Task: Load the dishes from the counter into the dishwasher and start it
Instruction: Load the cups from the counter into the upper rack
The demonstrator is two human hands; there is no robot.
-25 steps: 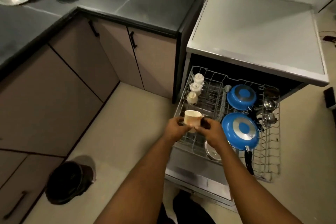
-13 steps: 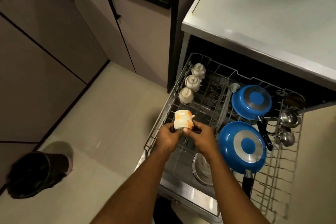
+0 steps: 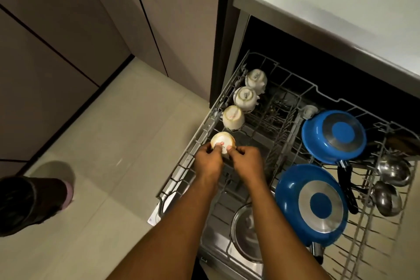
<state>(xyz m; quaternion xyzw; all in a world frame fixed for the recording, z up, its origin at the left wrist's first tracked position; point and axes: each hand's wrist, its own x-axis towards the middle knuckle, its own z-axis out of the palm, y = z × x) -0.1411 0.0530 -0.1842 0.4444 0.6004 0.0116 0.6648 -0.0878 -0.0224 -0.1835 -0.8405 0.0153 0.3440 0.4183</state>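
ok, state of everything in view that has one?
Dishwasher: open.
Rack: pulled out, partly loaded.
Held cup: upside down, gripped by left hand and right hand over the rack's left side.
Far cup: upside down, racked.
Middle cup: upside down, racked.
Near cup: upside down, tilted, racked.
Far blue pan: bottom up, racked.
Near blue pan: bottom up, racked.
Ladles: lying in the rack's right side.
Cabinet door: shut.

Pretty dim and warm. The dishwasher top (image 3: 341,7) is lit brightest, almost washed out; the cavity (image 3: 295,59) below is lost in black. Glare is picked up on the pans (image 3: 322,204). Edges are bent, and the bin (image 3: 22,204) is smeared.
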